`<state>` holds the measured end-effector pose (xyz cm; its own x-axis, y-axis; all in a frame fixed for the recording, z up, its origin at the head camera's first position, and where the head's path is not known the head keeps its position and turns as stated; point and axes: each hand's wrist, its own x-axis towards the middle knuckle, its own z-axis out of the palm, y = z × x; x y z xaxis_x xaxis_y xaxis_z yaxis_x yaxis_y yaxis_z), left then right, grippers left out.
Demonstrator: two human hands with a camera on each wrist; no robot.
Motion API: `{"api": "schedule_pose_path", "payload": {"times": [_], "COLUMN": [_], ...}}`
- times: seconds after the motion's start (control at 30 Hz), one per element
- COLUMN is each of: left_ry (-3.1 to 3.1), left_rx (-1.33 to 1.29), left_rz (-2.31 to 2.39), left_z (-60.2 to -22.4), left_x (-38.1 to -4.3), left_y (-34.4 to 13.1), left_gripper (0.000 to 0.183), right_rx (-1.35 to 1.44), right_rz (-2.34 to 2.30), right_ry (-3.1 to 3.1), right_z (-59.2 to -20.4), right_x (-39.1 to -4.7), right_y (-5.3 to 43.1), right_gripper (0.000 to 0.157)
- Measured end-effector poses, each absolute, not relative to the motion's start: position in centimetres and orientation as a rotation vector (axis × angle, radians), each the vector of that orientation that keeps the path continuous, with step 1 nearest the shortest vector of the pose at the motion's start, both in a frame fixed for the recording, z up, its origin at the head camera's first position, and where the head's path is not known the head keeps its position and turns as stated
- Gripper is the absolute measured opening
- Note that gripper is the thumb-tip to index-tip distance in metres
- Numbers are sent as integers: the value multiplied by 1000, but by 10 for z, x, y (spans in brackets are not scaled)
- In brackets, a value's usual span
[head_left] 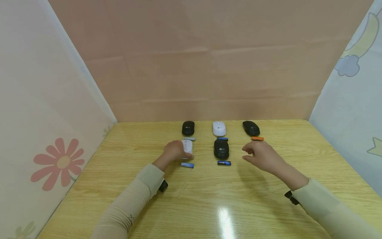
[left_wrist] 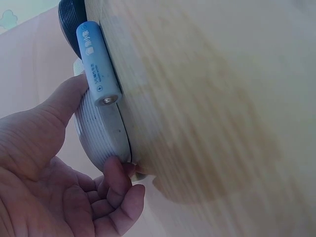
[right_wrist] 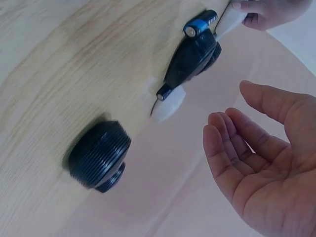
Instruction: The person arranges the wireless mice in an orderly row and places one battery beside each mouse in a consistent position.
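Observation:
My left hand (head_left: 174, 150) grips a white computer mouse (head_left: 187, 145) by its sides, thumb on the near side and fingers on the far side. A light blue battery (left_wrist: 98, 64) lies just in front of that mouse. Over the table at the right, my right hand (head_left: 262, 156) is held with fingers loosely bent and nothing between them. Nearest to it are an orange battery (head_left: 257, 138), just beyond the fingers, and a black mouse (head_left: 221, 149) to its left. A dark blue battery (head_left: 224, 163) lies in front of this black mouse.
Along the back stand a black mouse (head_left: 188, 128), a white mouse (head_left: 219, 128) and a tilted black mouse (head_left: 251, 128). A grey battery (head_left: 189, 139) and another blue battery (head_left: 222, 138) lie between the rows. Cloth walls surround the wooden table (head_left: 203, 205).

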<state>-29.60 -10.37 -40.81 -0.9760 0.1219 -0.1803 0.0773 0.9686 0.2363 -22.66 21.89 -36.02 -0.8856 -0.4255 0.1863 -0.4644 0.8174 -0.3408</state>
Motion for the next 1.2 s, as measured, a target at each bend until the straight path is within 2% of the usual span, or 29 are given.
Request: {"api": "schedule_pose_path", "payload": {"times": [0.6,1.2], "left_ry": [2920,2916], "left_rx": [157,152], "left_rz": [343,352], "left_z": [-405,-406], "left_x": [-292,-295], "left_y": [-104,-104], "left_gripper": [59,57], "right_rx": [629,525], "right_rz": [731,646], "right_ry": [-2905,-2958], "right_z": [-350,-351], "right_x": [-209,-191], "right_y": [265,322], "right_gripper": [30,35]}}
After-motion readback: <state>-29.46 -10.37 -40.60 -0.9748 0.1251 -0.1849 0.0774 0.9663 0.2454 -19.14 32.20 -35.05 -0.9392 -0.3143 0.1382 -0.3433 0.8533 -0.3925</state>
